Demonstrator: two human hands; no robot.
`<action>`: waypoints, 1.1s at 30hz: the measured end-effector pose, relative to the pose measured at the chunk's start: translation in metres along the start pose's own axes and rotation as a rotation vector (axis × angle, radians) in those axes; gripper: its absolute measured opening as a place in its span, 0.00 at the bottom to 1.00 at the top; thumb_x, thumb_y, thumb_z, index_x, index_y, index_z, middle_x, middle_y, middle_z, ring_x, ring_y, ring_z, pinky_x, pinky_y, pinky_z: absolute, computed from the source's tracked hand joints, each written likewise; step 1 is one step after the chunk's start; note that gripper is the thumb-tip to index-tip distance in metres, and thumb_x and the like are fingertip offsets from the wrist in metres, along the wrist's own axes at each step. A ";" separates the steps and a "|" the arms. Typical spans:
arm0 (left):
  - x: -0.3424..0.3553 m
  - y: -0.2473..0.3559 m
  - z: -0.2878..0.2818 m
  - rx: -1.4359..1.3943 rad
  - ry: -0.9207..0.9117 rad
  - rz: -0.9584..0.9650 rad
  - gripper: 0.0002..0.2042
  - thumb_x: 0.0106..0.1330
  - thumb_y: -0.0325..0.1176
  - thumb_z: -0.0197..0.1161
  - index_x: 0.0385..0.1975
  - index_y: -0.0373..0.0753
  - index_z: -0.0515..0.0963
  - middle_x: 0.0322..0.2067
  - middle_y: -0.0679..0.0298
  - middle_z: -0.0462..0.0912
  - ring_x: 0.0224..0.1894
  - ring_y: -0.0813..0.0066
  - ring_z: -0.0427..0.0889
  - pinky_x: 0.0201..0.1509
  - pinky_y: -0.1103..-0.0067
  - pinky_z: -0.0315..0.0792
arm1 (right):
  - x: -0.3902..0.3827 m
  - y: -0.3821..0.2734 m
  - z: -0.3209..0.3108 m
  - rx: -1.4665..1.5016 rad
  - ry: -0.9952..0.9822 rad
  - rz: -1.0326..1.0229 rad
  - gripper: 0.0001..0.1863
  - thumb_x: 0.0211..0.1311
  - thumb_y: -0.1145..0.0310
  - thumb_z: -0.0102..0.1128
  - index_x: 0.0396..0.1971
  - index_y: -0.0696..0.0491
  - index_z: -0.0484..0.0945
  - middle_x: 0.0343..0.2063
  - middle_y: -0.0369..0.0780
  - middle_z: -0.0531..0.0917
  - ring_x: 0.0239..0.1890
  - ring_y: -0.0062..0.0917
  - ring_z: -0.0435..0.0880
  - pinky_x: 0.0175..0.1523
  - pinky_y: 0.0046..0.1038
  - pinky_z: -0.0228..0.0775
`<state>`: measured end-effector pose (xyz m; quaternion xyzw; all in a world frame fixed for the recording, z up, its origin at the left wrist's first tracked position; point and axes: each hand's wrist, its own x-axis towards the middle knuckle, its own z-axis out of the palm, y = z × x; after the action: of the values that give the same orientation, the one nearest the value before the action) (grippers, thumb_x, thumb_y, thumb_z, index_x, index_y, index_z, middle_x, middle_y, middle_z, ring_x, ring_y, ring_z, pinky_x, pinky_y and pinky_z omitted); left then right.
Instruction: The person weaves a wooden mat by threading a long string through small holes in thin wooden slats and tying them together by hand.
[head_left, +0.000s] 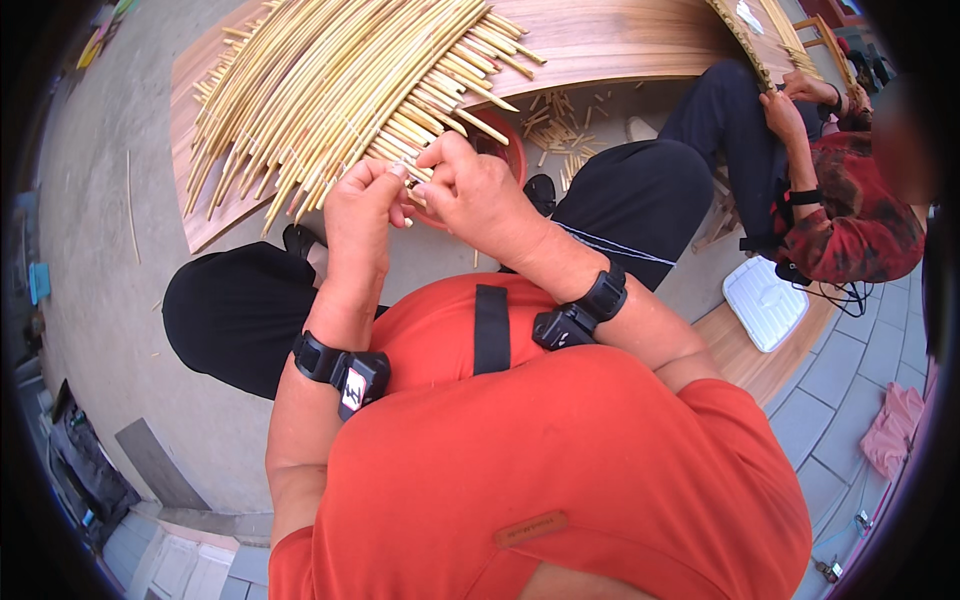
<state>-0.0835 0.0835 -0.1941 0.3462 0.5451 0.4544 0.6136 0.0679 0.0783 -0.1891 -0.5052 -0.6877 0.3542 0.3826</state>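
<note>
Evidently light for its spread, the mat of pale sticks lies on the wood-grained tabletop, some near ends jutting past the edge. Each stick should be stiff lengthwise and smooth enough to roll or slide, while the whole likely flexes across its rows; a hold spanning several sticks looks safer than one thin end, which could slip or snap. The left hand and right hand meet at its near edge, fingers curled close; overlap hides whether they are clamped on anything, so I cannot tell. Partly behind the right hand is a red basin, with short offcuts beside it.
</note>
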 end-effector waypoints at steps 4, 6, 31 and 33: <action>0.004 -0.001 -0.010 -0.159 0.019 -0.079 0.06 0.62 0.30 0.59 0.24 0.38 0.74 0.18 0.69 0.73 0.12 0.86 0.66 0.22 0.85 0.72 | 0.004 0.003 -0.010 0.039 -0.033 0.064 0.03 0.53 0.74 0.59 0.24 0.58 0.76 0.16 0.38 0.79 0.19 0.19 0.79 0.27 0.24 0.70; 0.004 -0.002 -0.013 -0.183 0.022 -0.099 0.06 0.62 0.30 0.58 0.24 0.38 0.74 0.18 0.69 0.73 0.12 0.86 0.66 0.22 0.85 0.72 | 0.003 0.001 -0.014 0.007 -0.095 0.057 0.03 0.53 0.73 0.59 0.25 0.57 0.77 0.16 0.38 0.79 0.20 0.19 0.79 0.27 0.24 0.70; -0.010 -0.004 0.002 0.019 -0.287 -0.174 0.05 0.62 0.30 0.57 0.26 0.38 0.74 0.19 0.70 0.73 0.16 0.86 0.67 0.31 0.81 0.75 | 0.001 0.004 -0.024 0.102 -0.048 0.022 0.04 0.49 0.73 0.59 0.24 0.56 0.80 0.22 0.41 0.80 0.23 0.27 0.79 0.29 0.25 0.71; -0.010 -0.005 0.002 0.002 -0.264 -0.155 0.05 0.63 0.31 0.58 0.27 0.38 0.75 0.20 0.70 0.74 0.17 0.86 0.68 0.31 0.82 0.75 | 0.001 0.004 -0.023 0.097 -0.022 0.016 0.04 0.49 0.72 0.59 0.24 0.56 0.79 0.22 0.41 0.80 0.22 0.27 0.79 0.29 0.26 0.71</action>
<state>-0.0803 0.0725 -0.1944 0.3603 0.4854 0.3557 0.7128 0.0902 0.0827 -0.1822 -0.4876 -0.6697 0.3957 0.3964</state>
